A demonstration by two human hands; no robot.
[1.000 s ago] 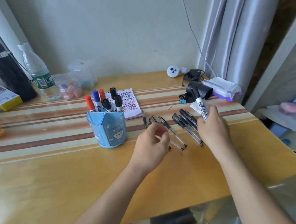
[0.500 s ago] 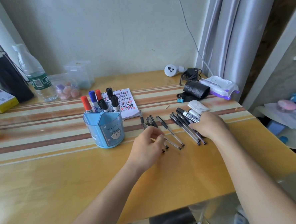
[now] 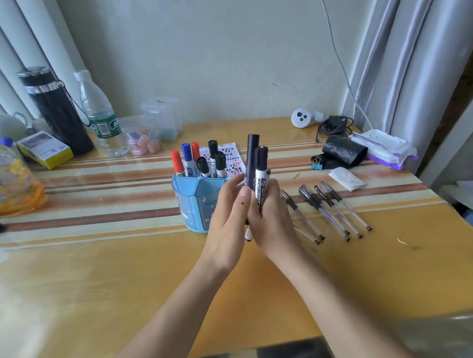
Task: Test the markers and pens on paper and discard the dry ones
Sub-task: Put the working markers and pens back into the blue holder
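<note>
L hand (image 3: 227, 221): I am seeing it raised over the table (image 3: 125, 282), thumb and fingers pinching the black marker (image 3: 252, 155) low on its body.
R hand (image 3: 272, 223): it is pressing against the L hand, fingers curling round the white marker (image 3: 261, 183).
Both markers: standing upright, side by side and touching, blk caps pointing up, near the holder (image 3: 195, 206), at its right.
Holder: it is holding the other markers (image 3: 187, 159), red, blue and blk caps up.
Pens (image 3: 328, 209): they are lying in a row on the table, just right of the hands.
Pad (image 3: 230, 157): it is lying behind the holder, partly hidden by markers and hands.
</note>
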